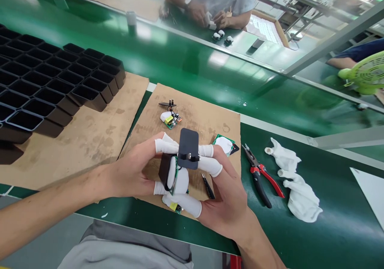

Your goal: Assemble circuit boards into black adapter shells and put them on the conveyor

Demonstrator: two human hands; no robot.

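A: How are our arms set?

B: Our left forearm comes in from the lower left, with the wrist about straight. Our right forearm climbs from the bottom edge and leans left, so both hands meet above the cardboard sheet [207, 117] on the green worktop [339, 189].

A: And our left hand [136, 167]?

B: It's grasping the small black case [163, 167], fingers above and thumb below, with the white finger covers [166, 145] on those tips.

A: What about our right hand [226, 189]?

B: It's bent in from the other side. Its upper fingers grip the upright black plate [187, 141], near the metal pins, while the thumb reaches low beside the circuit board [181, 180] with white pads.

A: Where do we have that board?

B: Between our hands, at the case's right side, just below the plate. We can't tell how far it sits inside.

A: Anything near our right arm?

B: The red-and-black pliers [255, 171], on the worktop to its right.
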